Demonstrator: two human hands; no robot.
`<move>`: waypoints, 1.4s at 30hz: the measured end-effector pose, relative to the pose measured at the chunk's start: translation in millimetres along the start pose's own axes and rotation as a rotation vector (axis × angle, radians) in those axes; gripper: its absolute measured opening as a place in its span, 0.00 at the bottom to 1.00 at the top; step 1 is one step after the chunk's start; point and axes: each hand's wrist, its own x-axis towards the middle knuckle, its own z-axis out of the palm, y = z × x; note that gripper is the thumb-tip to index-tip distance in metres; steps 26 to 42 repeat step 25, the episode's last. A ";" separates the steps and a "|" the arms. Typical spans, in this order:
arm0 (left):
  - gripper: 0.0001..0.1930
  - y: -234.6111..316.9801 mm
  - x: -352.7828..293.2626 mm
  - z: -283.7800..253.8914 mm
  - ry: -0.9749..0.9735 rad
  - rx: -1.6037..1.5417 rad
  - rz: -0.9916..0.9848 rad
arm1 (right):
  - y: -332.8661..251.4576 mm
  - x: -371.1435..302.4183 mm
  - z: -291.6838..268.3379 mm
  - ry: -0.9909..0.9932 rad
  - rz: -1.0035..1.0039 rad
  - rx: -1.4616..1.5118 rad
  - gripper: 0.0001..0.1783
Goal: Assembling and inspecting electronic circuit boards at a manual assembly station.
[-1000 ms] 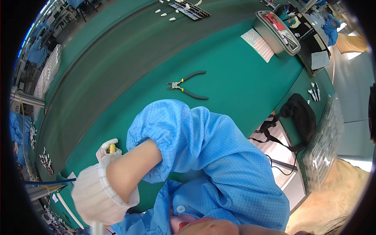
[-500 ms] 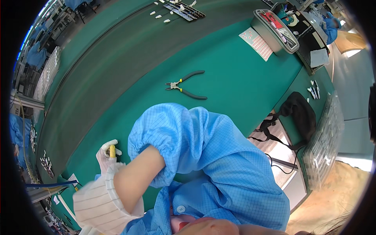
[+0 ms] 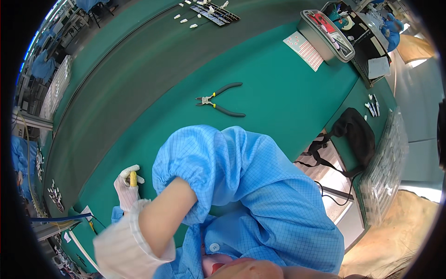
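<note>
My left hand (image 3: 128, 187), in a whitish glove with a yellow finger cover, is over the green mat at the lower left. Its fingers are loosely bent and apart, and nothing shows in them. My right arm in a blue checked sleeve (image 3: 278, 181) crosses in front of me to the left, its wrist bare below the cuff. The gloved right hand (image 3: 127, 251) is smeared by motion at the lower edge, over my left forearm. Its fingers cannot be made out. Diagonal cutters (image 3: 225, 109) with dark handles lie spread on the mat beyond my right sleeve, touched by neither hand.
A dark conveyor belt (image 3: 134, 88) curves along the far side, carrying strips (image 3: 216, 14) and small white parts. A lidded plastic box (image 3: 327, 37) and a label sheet (image 3: 304, 51) are at the back right. A black bag (image 3: 355, 137) lies at the right, beside stacked clear trays (image 3: 383, 172).
My right hand has shifted slightly right and down. The strips and white parts on the belt have moved a little left. My left hand and the cutters have stayed nearly in place.
</note>
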 end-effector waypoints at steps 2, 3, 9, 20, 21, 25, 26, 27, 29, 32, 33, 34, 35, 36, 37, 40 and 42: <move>0.12 -1.2 6.5 7.3 -0.036 -0.017 0.029 | -11.7 -17.6 -18.2 -0.119 -0.016 0.119 0.07; 0.12 -1.4 3.8 4.0 -0.021 0.008 0.016 | -11.6 -19.0 -20.6 -0.226 -0.067 0.246 0.09; 0.11 1.4 3.5 4.3 -0.049 0.068 0.000 | 10.6 -6.2 18.7 0.161 -0.052 0.286 0.08; 0.08 3.6 0.0 0.7 0.019 0.122 0.037 | 12.8 -8.8 2.4 -0.029 -0.180 0.429 0.13; 0.08 5.0 -1.4 -0.5 0.035 0.153 0.054 | 11.5 -5.2 7.2 -0.028 -0.187 0.427 0.13; 0.08 -2.6 5.2 9.7 0.018 0.092 0.043 | 1.3 -2.2 15.2 0.183 -0.077 0.001 0.13; 0.08 -2.6 5.2 9.7 0.018 0.092 0.043 | 1.3 -2.2 15.2 0.183 -0.077 0.001 0.13; 0.08 -2.6 5.2 9.7 0.018 0.092 0.043 | 1.3 -2.2 15.2 0.183 -0.077 0.001 0.13; 0.08 -2.6 5.2 9.7 0.018 0.092 0.043 | 1.3 -2.2 15.2 0.183 -0.077 0.001 0.13; 0.08 -2.6 5.2 9.7 0.018 0.092 0.043 | 1.3 -2.2 15.2 0.183 -0.077 0.001 0.13; 0.08 -2.6 5.2 9.7 0.018 0.092 0.043 | 1.3 -2.2 15.2 0.183 -0.077 0.001 0.13; 0.08 -2.6 5.2 9.7 0.018 0.092 0.043 | 1.3 -2.2 15.2 0.183 -0.077 0.001 0.13; 0.08 -2.6 5.2 9.7 0.018 0.092 0.043 | 1.3 -2.2 15.2 0.183 -0.077 0.001 0.13; 0.08 -2.6 5.2 9.7 0.018 0.092 0.043 | 1.3 -2.2 15.2 0.183 -0.077 0.001 0.13; 0.08 -2.6 5.2 9.7 0.018 0.092 0.043 | 1.3 -2.2 15.2 0.183 -0.077 0.001 0.13; 0.08 -2.6 5.2 9.7 0.018 0.092 0.043 | 1.3 -2.2 15.2 0.183 -0.077 0.001 0.13; 0.08 -2.6 5.2 9.7 0.018 0.092 0.043 | 1.3 -2.2 15.2 0.183 -0.077 0.001 0.13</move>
